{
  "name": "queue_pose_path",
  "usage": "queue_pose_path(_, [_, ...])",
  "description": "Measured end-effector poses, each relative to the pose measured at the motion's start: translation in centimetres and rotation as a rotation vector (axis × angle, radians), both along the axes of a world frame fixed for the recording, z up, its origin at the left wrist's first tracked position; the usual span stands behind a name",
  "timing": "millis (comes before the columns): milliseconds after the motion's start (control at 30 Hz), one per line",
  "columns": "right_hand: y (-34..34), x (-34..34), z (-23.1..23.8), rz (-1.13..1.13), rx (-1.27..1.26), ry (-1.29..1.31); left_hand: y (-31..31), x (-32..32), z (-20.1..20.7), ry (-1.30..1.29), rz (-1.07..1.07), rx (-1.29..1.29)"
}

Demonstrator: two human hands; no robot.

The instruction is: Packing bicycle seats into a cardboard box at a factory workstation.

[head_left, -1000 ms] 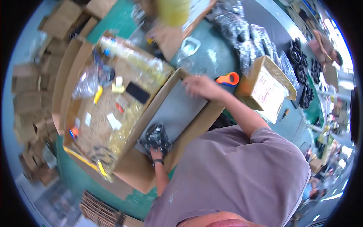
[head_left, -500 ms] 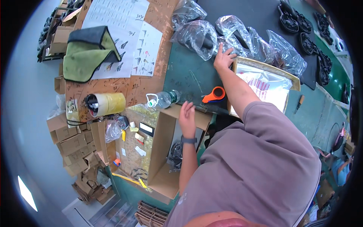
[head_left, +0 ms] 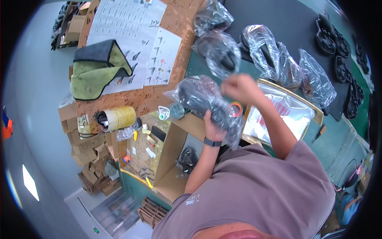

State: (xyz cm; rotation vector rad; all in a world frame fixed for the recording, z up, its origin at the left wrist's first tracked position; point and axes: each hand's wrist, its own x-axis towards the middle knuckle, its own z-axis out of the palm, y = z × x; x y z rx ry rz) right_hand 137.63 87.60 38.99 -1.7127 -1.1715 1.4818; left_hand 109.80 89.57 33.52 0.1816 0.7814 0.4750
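right hand (head_left: 238,87) motion-blurred, bagged item (head_left: 203,99) indistinct through plastic, orange tool (head_left: 235,108) mostly hidden

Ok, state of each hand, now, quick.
Left hand: closed on the bagged black item, gripping it from below.
Right hand: fisted and blurred at the bag's top edge; whether it grips cannot be told.

A clear, glossy plastic bag (head_left: 207,99) wrapped round a black moulded part sits in the middle, with an orange-rimmed tape roll (head_left: 236,108) showing through beside it and a black wristband (head_left: 212,142) just below. To the left lie an olive-green cloth with a dark grey edge (head_left: 97,69), white paper sheets patterned with small dark figures (head_left: 131,36), a pale yellow tape roll (head_left: 119,118) and a speckled brown cork-like board (head_left: 181,24). The table surface is dark green (head_left: 195,67), the open cardboard box is tan (head_left: 175,149), and the short-sleeved shirt is muted mauve-grey (head_left: 258,191).
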Motion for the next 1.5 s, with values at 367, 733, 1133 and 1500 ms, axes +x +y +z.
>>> queue_pose_path(367, [15.4,-5.1,-26.5,-0.537,0.012,-0.883,-9.4,-27.6,10.6,0.071,0.256,0.244])
queue_pose_path(733, [-6.3,-17.6,-15.2,-0.453,-0.321,1.091,-2.0,-63.1,-4.9,1.623,-0.710,1.187])
queue_pose_path(1133, [5.4,-57.1,-18.4,-0.138,-0.974,0.543,2.9,-67.2,-38.1,1.097,-1.689,1.508])
queue_pose_path(1500, [3.4,-61.7,-31.5,1.101,-0.154,-0.219,-7.4,-64.0,-29.8,1.228,-1.416,0.931])
